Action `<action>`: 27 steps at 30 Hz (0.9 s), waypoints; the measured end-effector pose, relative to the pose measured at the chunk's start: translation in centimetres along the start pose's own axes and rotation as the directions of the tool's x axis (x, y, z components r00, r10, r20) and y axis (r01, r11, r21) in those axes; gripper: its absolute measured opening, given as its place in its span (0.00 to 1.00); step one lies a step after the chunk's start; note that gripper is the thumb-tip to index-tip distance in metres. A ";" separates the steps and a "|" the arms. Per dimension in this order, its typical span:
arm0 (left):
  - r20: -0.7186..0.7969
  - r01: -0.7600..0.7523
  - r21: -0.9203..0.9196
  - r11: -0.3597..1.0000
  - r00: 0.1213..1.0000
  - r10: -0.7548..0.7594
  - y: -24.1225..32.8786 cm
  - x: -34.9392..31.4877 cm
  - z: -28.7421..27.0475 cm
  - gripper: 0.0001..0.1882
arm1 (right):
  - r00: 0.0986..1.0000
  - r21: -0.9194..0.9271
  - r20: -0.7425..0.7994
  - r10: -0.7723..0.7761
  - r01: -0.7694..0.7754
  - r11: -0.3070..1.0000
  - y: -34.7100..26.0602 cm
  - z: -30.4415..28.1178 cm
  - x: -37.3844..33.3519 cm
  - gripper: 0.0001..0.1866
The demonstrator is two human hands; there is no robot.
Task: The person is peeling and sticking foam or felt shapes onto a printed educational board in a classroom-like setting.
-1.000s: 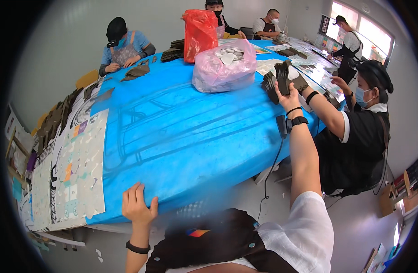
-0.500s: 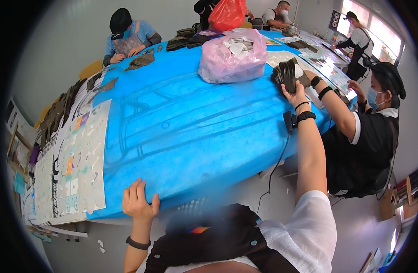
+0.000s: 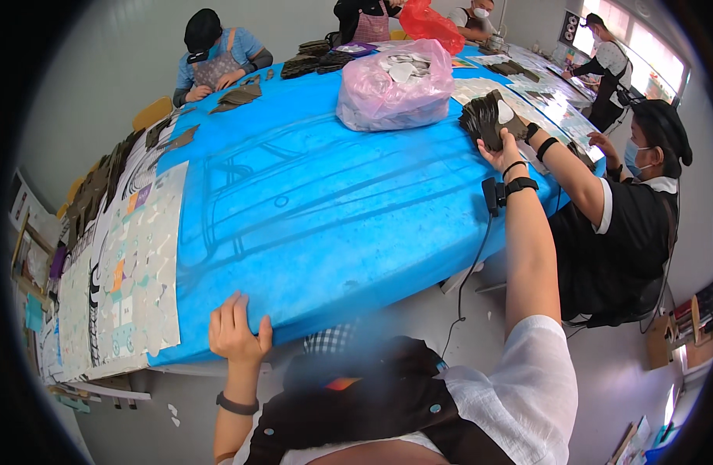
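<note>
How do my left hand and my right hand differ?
Your left hand is at the near edge of the blue table cover, while your right hand reaches out toward its right side. The left hand holds nothing; the right hand holds a fanned stack of dark brown pieces. The left wrist wears a single dark band, whereas the right wrist also carries a black device. Both hands are bare.
</note>
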State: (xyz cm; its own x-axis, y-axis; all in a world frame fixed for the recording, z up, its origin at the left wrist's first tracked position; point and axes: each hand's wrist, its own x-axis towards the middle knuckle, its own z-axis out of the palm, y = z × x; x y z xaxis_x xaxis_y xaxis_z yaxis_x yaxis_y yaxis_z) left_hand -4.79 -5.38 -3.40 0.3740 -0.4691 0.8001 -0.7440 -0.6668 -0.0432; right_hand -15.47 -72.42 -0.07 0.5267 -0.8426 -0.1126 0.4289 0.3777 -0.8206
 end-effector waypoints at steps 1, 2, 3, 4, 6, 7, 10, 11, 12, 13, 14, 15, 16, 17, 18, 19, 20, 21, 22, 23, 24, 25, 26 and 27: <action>-0.009 -0.008 0.013 1.000 1.000 0.008 -0.1 0.0 0.1 0.26 | 0.999 -0.101 -0.036 0.029 -0.032 0.994 -0.4 -0.1 0.1 0.20; -0.018 -0.016 0.026 1.000 1.000 0.016 -0.2 -0.1 0.1 0.26 | 0.996 -0.200 -0.074 0.053 -0.067 0.977 -0.7 -0.3 0.2 0.22; -0.020 -0.014 0.027 1.000 1.000 0.015 -0.2 -0.2 0.1 0.26 | 0.996 -0.201 -0.072 0.053 -0.066 0.977 -0.9 -0.5 0.2 0.22; -0.017 -0.010 0.023 1.000 1.000 0.011 -0.2 -0.2 0.0 0.26 | 0.993 -0.285 -0.109 0.041 -0.071 0.956 -1.1 -0.3 -0.2 0.25; -0.011 -0.004 0.024 1.000 1.000 0.005 -0.4 -0.4 -0.1 0.26 | 0.989 -0.366 -0.142 0.029 -0.080 0.927 -1.3 0.3 -0.8 0.27; -0.014 -0.002 0.020 1.000 1.000 0.002 -0.3 -0.3 0.0 0.26 | 0.976 -0.430 -0.213 0.040 -0.130 0.894 -1.8 0.2 -1.0 0.27; -0.009 0.000 0.009 1.000 1.000 0.000 -0.2 -0.3 0.4 0.25 | 0.959 -0.596 -0.282 -0.036 -0.145 0.790 -2.4 -1.0 -0.4 0.26; -0.015 -0.001 0.016 1.000 1.000 0.001 -0.1 -0.2 0.0 0.25 | 0.960 -0.690 -0.255 -0.118 -0.096 0.717 -2.9 -1.1 -0.3 0.26; -0.023 -0.005 0.018 1.000 1.000 0.006 0.0 0.0 -0.2 0.25 | 0.960 -0.686 -0.252 -0.122 -0.089 0.722 -3.5 -1.2 -0.2 0.26; -0.023 -0.006 0.022 1.000 1.000 0.007 -0.1 0.0 -0.2 0.25 | 0.937 -0.735 -0.272 -0.220 -0.055 0.675 -3.5 -0.6 -0.2 0.25; -0.019 -0.008 0.025 1.000 1.000 0.008 -0.1 0.0 0.0 0.25 | 0.905 -0.782 -0.286 -0.314 -0.031 0.622 -3.4 0.3 -0.8 0.25; -0.014 -0.007 0.030 1.000 1.000 0.007 -0.2 -0.1 0.1 0.25 | 0.913 -0.766 -0.270 -0.306 -0.011 0.643 -3.1 1.1 -1.6 0.24; -0.010 -0.005 0.028 1.000 1.000 0.006 -0.3 -0.1 0.3 0.25 | 0.913 -0.766 -0.272 -0.305 -0.013 0.643 -3.3 1.6 -2.4 0.24; -0.007 -0.004 0.027 1.000 1.000 0.004 -0.3 -0.1 0.4 0.25 | 0.900 -0.892 -0.211 -0.380 -0.018 0.452 -3.4 1.9 -2.9 0.23; -0.007 -0.005 0.028 1.000 1.000 0.005 -0.2 0.0 0.5 0.25 | 0.888 -0.971 -0.133 -0.440 -0.028 0.239 -3.6 2.2 -3.2 0.22; 0.001 0.000 0.013 1.000 1.000 0.000 -0.1 0.0 0.5 0.24 | 0.888 -0.971 -0.135 -0.440 -0.030 0.239 -3.8 2.1 -3.5 0.22; 0.007 0.004 -0.002 1.000 1.000 -0.004 0.0 0.1 0.5 0.23 | 0.893 -0.978 -0.119 -0.434 -0.030 0.208 -4.0 2.0 -3.7 0.22; 0.005 0.004 -0.003 1.000 1.000 -0.003 0.0 0.1 0.6 0.23 | 0.898 -0.984 -0.102 -0.427 -0.028 0.177 -4.3 2.1 -3.9 0.21; -0.004 0.001 0.011 1.000 1.000 -0.001 -0.1 0.1 0.6 0.24 | 0.898 -0.984 -0.101 -0.428 -0.026 0.177 -4.5 2.4 -4.6 0.21; -0.015 -0.001 0.024 1.000 1.000 0.001 -0.2 0.1 0.6 0.24 | 0.896 -0.996 -0.075 -0.437 -0.047 0.076 -4.7 3.0 -5.4 0.21; -0.020 0.001 0.024 1.000 1.000 0.000 -0.3 -0.1 0.3 0.24 | 0.894 -0.997 -0.049 -0.446 -0.067 -0.026 -4.9 3.2 -6.2 0.21; -0.016 -0.008 0.026 1.000 1.000 0.008 -0.2 -0.1 0.0 0.24 | 0.852 -0.984 0.007 -0.523 -0.088 -0.157 -4.8 2.4 -5.6 0.22; -0.014 -0.012 0.036 0.999 1.000 0.012 -0.2 0.0 0.1 0.24 | 0.806 -0.953 0.077 -0.586 -0.115 -0.282 -4.5 2.6 -5.4 0.24; -0.037 -0.009 0.033 0.999 0.999 0.010 -0.2 0.1 0.3 0.24 | 0.819 -0.951 0.063 -0.570 -0.124 -0.284 -4.4 2.6 -5.3 0.29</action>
State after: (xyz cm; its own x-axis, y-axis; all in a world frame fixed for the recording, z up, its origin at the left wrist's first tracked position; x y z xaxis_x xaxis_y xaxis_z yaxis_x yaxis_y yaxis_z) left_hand -4.46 -5.47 -3.50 0.3455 -0.4537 0.8215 -0.7289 -0.6811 -0.0697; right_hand -18.23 -68.59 5.64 0.2333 -0.8813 0.4110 -0.8850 -0.3676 -0.2858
